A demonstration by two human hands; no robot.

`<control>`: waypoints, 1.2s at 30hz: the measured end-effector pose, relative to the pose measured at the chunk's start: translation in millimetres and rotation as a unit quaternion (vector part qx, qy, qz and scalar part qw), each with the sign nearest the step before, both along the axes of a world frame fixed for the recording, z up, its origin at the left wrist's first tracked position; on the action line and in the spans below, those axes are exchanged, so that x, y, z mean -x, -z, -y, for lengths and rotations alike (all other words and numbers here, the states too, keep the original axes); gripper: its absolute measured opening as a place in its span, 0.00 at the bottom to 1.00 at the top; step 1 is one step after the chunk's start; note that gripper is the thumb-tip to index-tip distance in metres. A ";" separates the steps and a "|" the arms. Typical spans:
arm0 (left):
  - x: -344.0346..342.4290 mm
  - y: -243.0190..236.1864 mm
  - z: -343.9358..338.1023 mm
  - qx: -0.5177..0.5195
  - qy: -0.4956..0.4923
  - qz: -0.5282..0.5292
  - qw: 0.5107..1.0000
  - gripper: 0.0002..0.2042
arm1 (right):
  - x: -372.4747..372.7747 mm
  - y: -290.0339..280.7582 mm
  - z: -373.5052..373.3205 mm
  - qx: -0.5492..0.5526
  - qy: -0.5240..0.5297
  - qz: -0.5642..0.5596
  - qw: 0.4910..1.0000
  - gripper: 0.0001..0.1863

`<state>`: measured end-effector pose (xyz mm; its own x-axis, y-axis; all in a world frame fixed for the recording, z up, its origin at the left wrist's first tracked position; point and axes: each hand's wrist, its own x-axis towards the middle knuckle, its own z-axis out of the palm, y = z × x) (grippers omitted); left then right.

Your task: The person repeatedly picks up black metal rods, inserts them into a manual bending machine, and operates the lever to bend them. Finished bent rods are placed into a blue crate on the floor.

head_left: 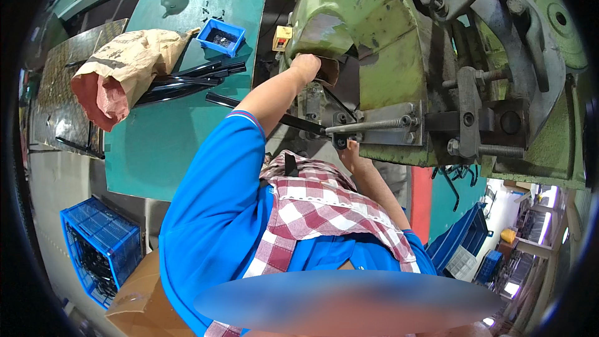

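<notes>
The left hand (306, 65) is closed in a fist on a part at the front of the green press machine (380, 37), while the right hand (349, 150) is curled around a black strip (268, 114) just below the threaded rod (374, 126). Behind the left arm, on the green tabletop (156, 143), a brown paper sack (121, 65) with a reddish lining lies over a bundle of black strips (193, 78), beside a small blue bin (221, 36). A yellow label (282, 37) sits on the machine's left side; a blue crate (100, 246) and cardboard box (140, 302) stand on the floor.
</notes>
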<state>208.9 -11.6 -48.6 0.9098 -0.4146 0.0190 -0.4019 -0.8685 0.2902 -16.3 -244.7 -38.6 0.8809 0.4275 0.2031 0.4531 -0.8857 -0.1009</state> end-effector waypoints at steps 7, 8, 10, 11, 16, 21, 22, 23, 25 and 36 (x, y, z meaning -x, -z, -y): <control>10.0 -7.8 -2.0 0.045 0.056 0.019 0.997 0.06 | 1.4 -52.4 -8.2 -0.046 -0.031 -0.029 0.998 0.16; 12.3 -9.1 -0.3 0.063 0.065 0.039 0.995 0.05 | 2.6 -55.7 -9.8 -0.019 -0.033 0.001 0.999 0.17; 18.9 -34.7 -3.7 0.040 0.061 0.005 0.997 0.04 | 1.4 -84.5 -18.7 0.004 -0.017 0.015 1.000 0.21; 25.4 -39.5 -3.0 0.030 0.056 -0.016 0.998 0.04 | 1.9 -106.6 -23.5 0.007 -0.032 0.046 0.998 0.24; 92.6 -88.4 4.2 0.328 0.204 -0.170 0.906 0.10 | 19.4 -115.1 3.3 0.061 0.068 -0.081 0.993 0.23; 130.5 -70.8 -7.2 0.336 0.228 -0.181 0.896 0.12 | 22.7 -126.2 -5.4 -0.058 0.046 -0.090 0.993 0.18; 129.6 -64.1 -7.9 0.322 0.196 -0.180 0.909 0.12 | 21.6 -130.7 -8.6 -0.062 0.031 -0.087 0.994 0.17; 130.8 -56.9 -7.9 0.307 0.165 -0.179 0.920 0.12 | 21.1 -128.4 -6.7 -0.050 0.015 -0.082 0.995 0.17; 138.7 -71.6 -12.3 0.306 0.089 -0.276 0.907 0.12 | 14.9 -122.9 -6.6 -0.034 -0.017 -0.068 0.997 0.17; 177.5 -87.1 -39.7 0.240 0.036 -0.298 0.923 0.15 | -25.8 -101.8 -55.1 -0.085 -0.146 -0.099 0.981 0.21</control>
